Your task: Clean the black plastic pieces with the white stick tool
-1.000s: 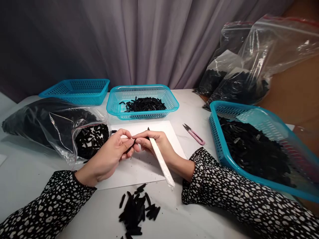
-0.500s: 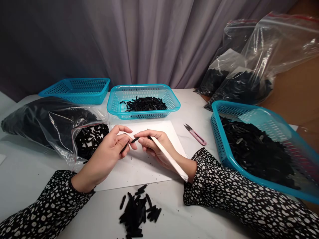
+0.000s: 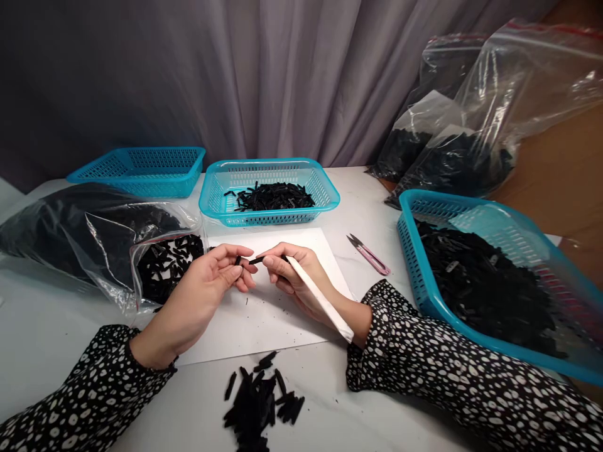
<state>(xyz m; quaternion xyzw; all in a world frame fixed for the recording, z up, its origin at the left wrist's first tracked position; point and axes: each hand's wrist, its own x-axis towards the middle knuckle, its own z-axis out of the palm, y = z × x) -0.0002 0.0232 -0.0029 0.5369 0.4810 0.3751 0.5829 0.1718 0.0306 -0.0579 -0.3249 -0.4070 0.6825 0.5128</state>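
My left hand (image 3: 214,276) pinches a small black strip-like piece (image 3: 238,260) between thumb and fingers, over a white sheet (image 3: 277,326). Facing it, my right hand (image 3: 292,270) is closed around a white-handled tool (image 3: 320,298), whose handle slants back toward the wrist. Past the right fingertips a narrow dark end (image 3: 257,259) sticks out toward the left hand; whether it belongs to the tool or is another black piece, I cannot tell. Below the sheet lies a loose pile of black pieces (image 3: 254,402).
A clear bag (image 3: 103,232) spills black pieces at left. Blue baskets stand at the back left (image 3: 141,185), at the back middle (image 3: 221,216) with black pieces, and at right (image 3: 409,251), heaped full. Pink thread snips (image 3: 370,254) lie between. More bags (image 3: 471,144) stand behind.
The left hand has shifted slightly down, and the black piece in it has turned from slanted to more upright. The right hand stays nearly in place, its dark end now closer to that piece.
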